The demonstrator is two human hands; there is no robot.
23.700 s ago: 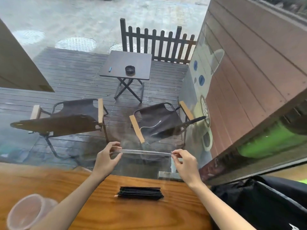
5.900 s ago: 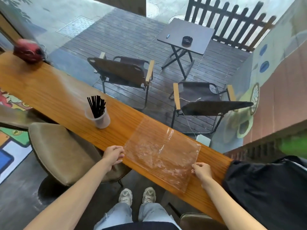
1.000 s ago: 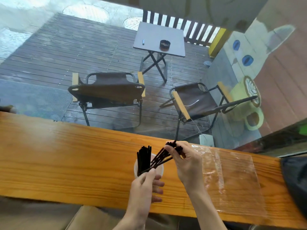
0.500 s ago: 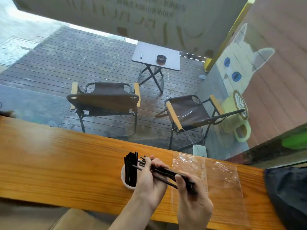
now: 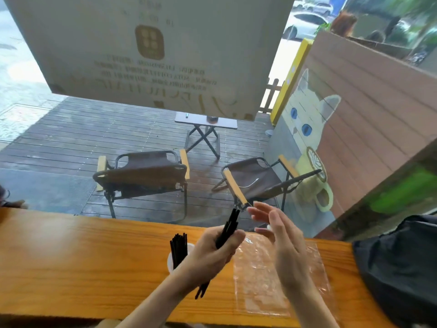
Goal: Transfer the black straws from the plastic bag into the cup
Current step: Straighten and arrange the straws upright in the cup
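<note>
Black straws (image 5: 228, 229): thin, light, stiff-ish, probably slick, so bundle likes to fan out.

Head view: left hand (image 5: 212, 254) fist-wraps handful mid-length, tips poking up, tails below wrist, above table (image 5: 82, 263). Second batch (image 5: 178, 245) stands in cup (image 5: 170, 261), just left of fist. Right hand (image 5: 281, 235) fingers spread, holding nothing, over flat plastic bag (image 5: 260, 280). Best grip looks mid-bundle, squeeze evenly, drop tails first.

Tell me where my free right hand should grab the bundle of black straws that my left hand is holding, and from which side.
Probably pinch the upper stretch of the bundle of black straws above the left hand, coming in from the right, where the open right hand hovers. That stretch sticks up bare and tilted toward it; the middle is inside the fist, the lower ends under the wrist.
</note>
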